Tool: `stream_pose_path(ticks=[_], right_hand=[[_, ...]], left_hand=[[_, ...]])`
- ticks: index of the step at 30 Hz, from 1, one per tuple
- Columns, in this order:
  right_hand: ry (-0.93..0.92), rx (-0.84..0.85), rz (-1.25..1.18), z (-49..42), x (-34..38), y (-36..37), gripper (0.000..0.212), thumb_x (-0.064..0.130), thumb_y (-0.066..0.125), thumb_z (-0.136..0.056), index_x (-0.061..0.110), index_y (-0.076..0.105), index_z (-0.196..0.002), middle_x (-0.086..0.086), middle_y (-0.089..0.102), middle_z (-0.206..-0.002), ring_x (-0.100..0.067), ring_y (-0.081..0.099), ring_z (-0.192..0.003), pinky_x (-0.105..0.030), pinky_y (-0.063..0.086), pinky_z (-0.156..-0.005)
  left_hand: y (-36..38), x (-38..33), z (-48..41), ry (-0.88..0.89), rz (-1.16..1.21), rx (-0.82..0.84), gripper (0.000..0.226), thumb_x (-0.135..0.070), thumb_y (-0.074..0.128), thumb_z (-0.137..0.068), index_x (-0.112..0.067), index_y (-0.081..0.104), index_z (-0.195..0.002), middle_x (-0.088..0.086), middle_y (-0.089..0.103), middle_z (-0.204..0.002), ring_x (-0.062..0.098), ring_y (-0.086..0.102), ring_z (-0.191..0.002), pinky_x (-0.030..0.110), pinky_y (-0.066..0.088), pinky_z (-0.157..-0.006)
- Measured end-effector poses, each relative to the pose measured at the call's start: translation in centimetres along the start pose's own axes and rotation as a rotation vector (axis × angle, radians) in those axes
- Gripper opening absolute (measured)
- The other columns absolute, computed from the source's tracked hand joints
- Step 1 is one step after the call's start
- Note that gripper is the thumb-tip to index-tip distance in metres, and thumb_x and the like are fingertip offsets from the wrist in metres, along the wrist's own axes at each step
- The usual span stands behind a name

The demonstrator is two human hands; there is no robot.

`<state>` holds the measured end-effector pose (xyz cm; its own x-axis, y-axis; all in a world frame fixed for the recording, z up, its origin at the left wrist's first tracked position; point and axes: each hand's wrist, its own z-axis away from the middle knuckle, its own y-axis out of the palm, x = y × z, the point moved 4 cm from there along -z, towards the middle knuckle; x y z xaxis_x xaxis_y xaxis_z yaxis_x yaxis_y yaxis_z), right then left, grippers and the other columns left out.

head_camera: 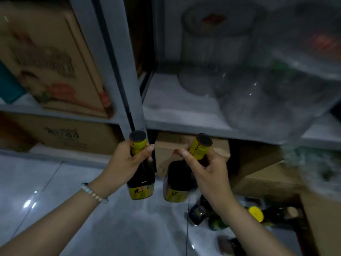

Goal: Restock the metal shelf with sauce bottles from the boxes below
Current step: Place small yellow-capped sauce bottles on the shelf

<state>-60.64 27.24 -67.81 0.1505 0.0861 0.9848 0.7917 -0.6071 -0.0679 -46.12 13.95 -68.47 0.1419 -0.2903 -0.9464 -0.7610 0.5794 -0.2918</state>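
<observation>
Necks of 2 sauce bottles (142, 179) are gripped (left hand (127, 161), right hand (210, 174)) near metal shelf (166, 108).

The shelf post (127, 71) is grey painted metal, matt and smooth. Left of the post, the cardboard boxes (55, 61) are brown and dull, with faded print. Right of it, clear plastic tubs (258, 100) are glossy and catch small highlights. Below the post, the left bottle (144, 176) and the right bottle (175, 174) are dark and glossy, glass or plastic unclear, with shiny yellow neck sleeves and matt dark caps. The floor (46, 182) is pale glazed tile, mirror-glossy.
</observation>
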Motion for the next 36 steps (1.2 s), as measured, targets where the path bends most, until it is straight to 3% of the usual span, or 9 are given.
stream_pose_path(ticks=[4,8,10,12,15,20,28,32,36], right_hand=[[-0.057,-0.106,0.006,-0.4,15.8,-4.9,0.038,0.042,0.075,-0.075,0.005,0.068,-0.076,-0.005,0.071,-0.074,-0.012,0.067,-0.071,-0.023,0.052,-0.066],[-0.097,-0.232,-0.032,-1.1,31.0,-10.3,0.037,0.043,0.074,-0.074,0.008,0.064,-0.064,-0.006,0.069,-0.064,-0.013,0.065,-0.061,-0.022,0.05,-0.06],[-0.15,-0.278,-0.02,-1.3,38.9,-13.0,0.043,0.049,0.071,-0.074,0.008,0.063,-0.067,-0.004,0.066,-0.06,-0.013,0.061,-0.059,-0.024,0.047,-0.058],[-0.209,-0.312,0.004,-1.2,46.1,-15.7,0.04,0.041,0.069,-0.081,0.006,0.062,-0.062,-0.001,0.064,-0.055,-0.007,0.058,-0.053,-0.018,0.045,-0.053],[-0.298,-0.374,0.038,-0.9,55.9,-19.4,0.032,0.033,0.069,-0.081,0.008,0.062,-0.063,-0.008,0.066,-0.057,-0.016,0.06,-0.054,-0.024,0.048,-0.054],[-0.458,-0.491,0.039,-0.1,69.5,-24.2,0.03,0.024,0.062,-0.08,0.002,0.052,-0.062,-0.001,0.06,-0.048,-0.008,0.057,-0.046,-0.015,0.044,-0.048],[-0.513,-0.543,-0.005,-0.9,81.0,-30.4,0.042,0.048,0.064,-0.072,0.006,0.058,-0.077,-0.007,0.062,-0.063,-0.023,0.062,-0.064,-0.036,0.051,-0.071],[-0.536,-0.532,-0.032,-3.0,83.6,-34.4,0.035,0.041,0.063,-0.082,0.007,0.057,-0.077,-0.006,0.06,-0.063,-0.022,0.061,-0.062,-0.034,0.051,-0.068],[-0.585,-0.498,-0.007,-6.3,84.7,-38.7,0.029,0.035,0.061,-0.087,0.009,0.057,-0.075,-0.006,0.061,-0.061,-0.019,0.062,-0.059,-0.03,0.052,-0.064]], left_hand=[[-1.1,-15.8,-1.7,0.096,0.119,0.062,0.047,-0.069,0.057,-0.072,-0.024,0.058,-0.061,0.002,0.061,-0.06,0.016,0.06,-0.06,0.022,0.049,-0.064],[-1.7,-32.6,-4.1,0.213,0.211,0.122,0.046,-0.051,0.056,-0.078,-0.011,0.055,-0.056,0.004,0.057,-0.053,0.015,0.057,-0.054,0.018,0.045,-0.06],[-2.0,-40.8,-5.3,0.27,0.233,0.149,0.05,-0.055,0.057,-0.077,-0.01,0.055,-0.053,0.005,0.057,-0.052,0.017,0.057,-0.053,0.018,0.045,-0.061],[-2.1,-48.6,-6.1,0.318,0.278,0.175,0.046,-0.058,0.059,-0.075,-0.018,0.057,-0.053,0.005,0.057,-0.051,0.015,0.057,-0.052,0.021,0.047,-0.059],[-1.9,-59.5,-7.2,0.425,0.318,0.225,0.034,-0.045,0.058,-0.077,-0.019,0.055,-0.057,0.002,0.057,-0.048,0.012,0.055,-0.047,0.018,0.046,-0.055],[-1.3,-73.8,-8.3,0.542,0.358,0.332,0.045,-0.054,0.061,-0.079,-0.015,0.056,-0.058,0.003,0.057,-0.05,0.016,0.056,-0.049,0.021,0.046,-0.057],[0.3,-88.7,-9.1,0.636,0.343,0.462,0.038,-0.047,0.05,-0.087,-0.012,0.054,-0.071,0.0,0.058,-0.057,0.016,0.06,-0.057,0.025,0.051,-0.063],[2.3,-92.9,-11.5,0.657,0.314,0.433,0.045,-0.057,0.053,-0.084,-0.014,0.056,-0.071,0.0,0.059,-0.063,0.019,0.062,-0.068,0.038,0.051,-0.083],[6.2,-95.5,-14.0,0.664,0.338,0.408,0.041,-0.052,0.053,-0.087,-0.014,0.056,-0.07,-0.001,0.06,-0.058,0.018,0.06,-0.061,0.036,0.051,-0.071]])
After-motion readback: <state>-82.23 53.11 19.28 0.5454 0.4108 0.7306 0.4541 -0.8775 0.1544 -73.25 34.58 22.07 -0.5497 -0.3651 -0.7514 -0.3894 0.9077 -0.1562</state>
